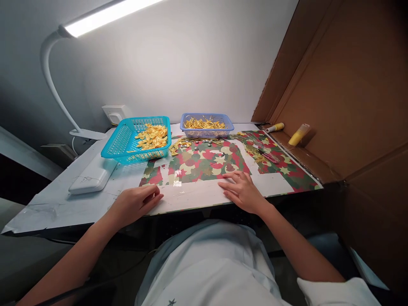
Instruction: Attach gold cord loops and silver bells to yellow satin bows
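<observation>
Lying at twelve o'clock on the bench [188, 193], the star-patterned camouflage sheet [204, 163] is red, green and cream. One turquoise basket [119, 142] and one violet basket [206, 133] stand near. Released, the left hand [134, 204] curls, the right hand [240, 191] spreads its fingers.

2 baskets [111, 148] behind 2 hands [134, 204], on table [57, 206].

Between our hands [242, 192] the near white strip of the bench [188, 196] lies open; beyond it, the teal basket [137, 158] at left and purple basket [206, 133] at far middle block our way.
</observation>
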`<state>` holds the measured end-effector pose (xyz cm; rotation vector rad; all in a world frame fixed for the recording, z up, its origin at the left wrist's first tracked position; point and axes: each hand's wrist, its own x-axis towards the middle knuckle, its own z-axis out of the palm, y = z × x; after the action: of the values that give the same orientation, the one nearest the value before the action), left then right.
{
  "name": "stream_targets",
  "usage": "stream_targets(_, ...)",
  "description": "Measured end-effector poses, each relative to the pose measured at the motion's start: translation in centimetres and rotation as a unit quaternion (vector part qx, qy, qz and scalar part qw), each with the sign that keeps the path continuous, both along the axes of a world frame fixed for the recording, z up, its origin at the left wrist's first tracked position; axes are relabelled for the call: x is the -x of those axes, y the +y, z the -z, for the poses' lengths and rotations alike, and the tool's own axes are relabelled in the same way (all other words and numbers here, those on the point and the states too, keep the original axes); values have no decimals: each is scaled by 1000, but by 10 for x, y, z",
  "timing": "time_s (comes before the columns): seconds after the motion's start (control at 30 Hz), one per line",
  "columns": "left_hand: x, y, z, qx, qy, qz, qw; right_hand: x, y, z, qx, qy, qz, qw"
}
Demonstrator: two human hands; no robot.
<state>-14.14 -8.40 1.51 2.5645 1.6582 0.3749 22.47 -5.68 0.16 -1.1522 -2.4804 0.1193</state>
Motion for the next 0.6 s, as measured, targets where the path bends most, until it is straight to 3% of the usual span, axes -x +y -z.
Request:
stream_targets(0.2, 0, 0, 2, 2, -8, 7, 1000, -4, 8, -9, 8, 121, 33, 992)
stream_targets(0.37, 2, 0, 3, 2, -10, 1, 1000, 8, 30, -22, 101, 64, 0, 993)
stream_targets(0.6, 6, 1, 6, -4, -9, 8, 1000, 22, 54, -24, 145, 5, -61, 988)
